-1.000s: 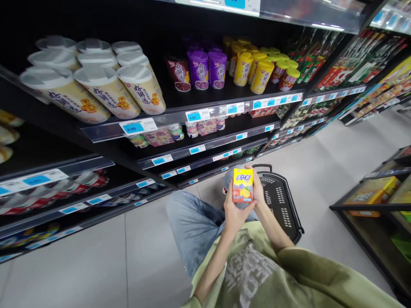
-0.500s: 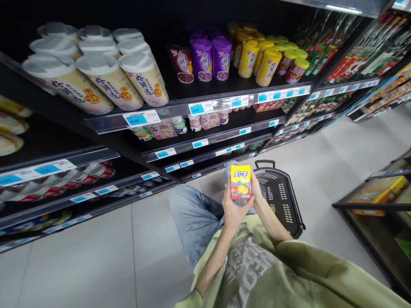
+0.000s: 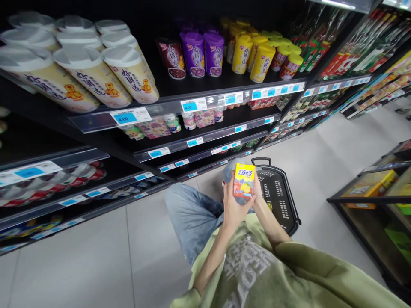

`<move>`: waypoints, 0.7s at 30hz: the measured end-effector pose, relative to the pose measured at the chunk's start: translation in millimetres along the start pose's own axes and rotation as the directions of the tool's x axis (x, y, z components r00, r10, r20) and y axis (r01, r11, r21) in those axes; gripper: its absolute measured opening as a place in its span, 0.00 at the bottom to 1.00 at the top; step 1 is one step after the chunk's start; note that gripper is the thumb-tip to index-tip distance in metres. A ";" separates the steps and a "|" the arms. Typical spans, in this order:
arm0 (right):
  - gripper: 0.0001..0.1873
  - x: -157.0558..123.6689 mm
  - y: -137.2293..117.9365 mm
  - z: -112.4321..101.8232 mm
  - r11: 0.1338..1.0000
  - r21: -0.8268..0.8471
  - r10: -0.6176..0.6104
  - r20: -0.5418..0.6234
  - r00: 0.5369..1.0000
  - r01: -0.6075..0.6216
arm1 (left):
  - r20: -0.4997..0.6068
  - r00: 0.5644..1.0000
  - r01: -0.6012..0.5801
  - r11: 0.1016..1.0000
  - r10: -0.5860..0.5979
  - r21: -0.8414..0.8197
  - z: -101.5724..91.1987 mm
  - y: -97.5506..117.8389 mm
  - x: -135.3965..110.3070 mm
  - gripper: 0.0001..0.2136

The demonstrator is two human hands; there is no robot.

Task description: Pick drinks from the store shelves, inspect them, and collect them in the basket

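A small yellow and orange drink carton (image 3: 244, 183) with fruit printed on it is held upright in front of my chest. My left hand (image 3: 233, 209) wraps its lower left side from below. My right hand (image 3: 257, 188) grips its right edge, mostly hidden behind the carton. Just beyond the carton, a black shopping basket (image 3: 282, 201) stands on the floor to the right. My bent knee in light blue jeans (image 3: 192, 214) is under my left forearm.
Black store shelves (image 3: 205, 102) run along the left with pale cups (image 3: 93, 77), purple cups (image 3: 205, 53) and yellow cups (image 3: 257, 55) above blue price tags. Another low shelf (image 3: 372, 196) stands at the right. Grey tile floor (image 3: 337, 149) lies between them.
The carton has tilted slightly to the right in my hands. The view has shifted a little, so the shelves sit further left.
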State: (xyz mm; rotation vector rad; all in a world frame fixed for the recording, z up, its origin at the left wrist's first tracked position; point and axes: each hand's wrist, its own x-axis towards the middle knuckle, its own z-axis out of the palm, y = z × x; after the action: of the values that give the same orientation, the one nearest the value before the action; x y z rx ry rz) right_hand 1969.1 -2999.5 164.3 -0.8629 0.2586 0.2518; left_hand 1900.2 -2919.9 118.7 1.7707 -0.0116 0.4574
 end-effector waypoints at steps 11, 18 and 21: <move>0.32 2.4 4.1 -5.5 0.983 -0.111 -0.145 0.017 0.989 0.146 | -0.096 0.983 0.113 0.935 -0.154 -0.337 0.3 -17.5 -3.6 0.43; 0.23 0.0 -8.2 -15.4 0.896 -0.323 -0.287 0.104 0.952 0.305 | 0.358 0.830 0.542 0.469 -0.427 -0.698 -1.1 -10.3 -6.8 0.37; 0.18 0.8 -8.6 -17.2 0.884 -0.326 -0.296 0.160 0.942 0.334 | 0.422 0.755 0.575 0.198 -0.501 -0.794 -4.2 -0.4 -5.8 0.30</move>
State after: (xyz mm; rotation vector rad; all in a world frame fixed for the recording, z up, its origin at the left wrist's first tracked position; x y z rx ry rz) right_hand 1970.5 -3018.1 159.5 -1.2254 -0.0325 0.0354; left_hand 1893.8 -2917.1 117.3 0.5683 0.2787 -0.1805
